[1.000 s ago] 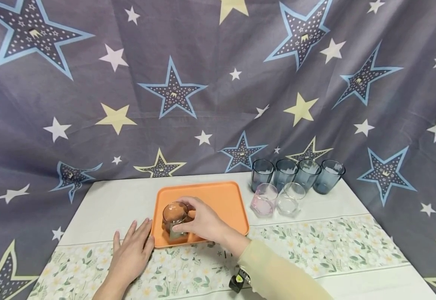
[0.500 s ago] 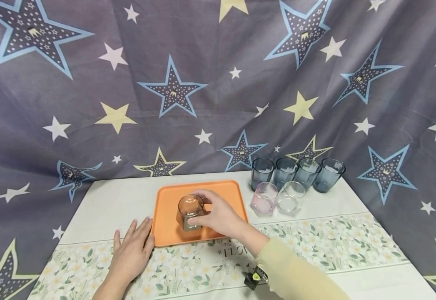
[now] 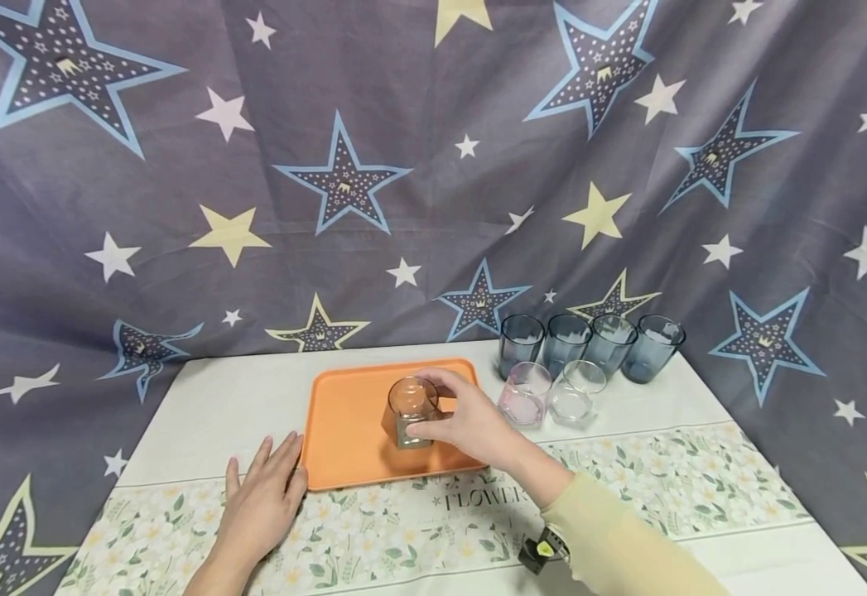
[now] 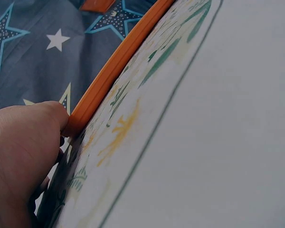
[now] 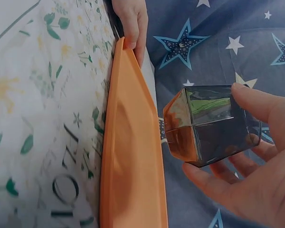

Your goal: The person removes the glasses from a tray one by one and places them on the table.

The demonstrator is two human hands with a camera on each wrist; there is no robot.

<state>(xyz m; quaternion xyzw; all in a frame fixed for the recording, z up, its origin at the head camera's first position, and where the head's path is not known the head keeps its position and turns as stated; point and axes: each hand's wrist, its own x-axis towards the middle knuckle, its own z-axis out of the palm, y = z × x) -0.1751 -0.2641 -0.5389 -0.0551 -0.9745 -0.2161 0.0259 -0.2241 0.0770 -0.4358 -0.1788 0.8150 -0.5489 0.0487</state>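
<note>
My right hand (image 3: 470, 422) grips a smoky brown glass (image 3: 412, 414) between thumb and fingers, over the orange tray (image 3: 344, 443). The right wrist view shows the glass (image 5: 211, 126) held clear of the tray (image 5: 137, 156), its square base toward it. At the tray's left edge lies my left hand (image 3: 263, 501), fingers extended and flat on the table. In the left wrist view the thumb side of the left hand (image 4: 26, 152) touches the corner of the orange tray (image 4: 104, 80).
Several blue-grey glasses (image 3: 520, 352) stand in a row at the back right. Before them are a pinkish glass (image 3: 524, 406) and a clear glass (image 3: 573, 404). A white tablecloth with a flowered band (image 3: 373, 538) covers the table; a starry curtain (image 3: 373, 273) hangs behind.
My right hand has carried the brown glass rightward and slightly back, from the tray's left part to right of its middle. The left hand has stayed in place.
</note>
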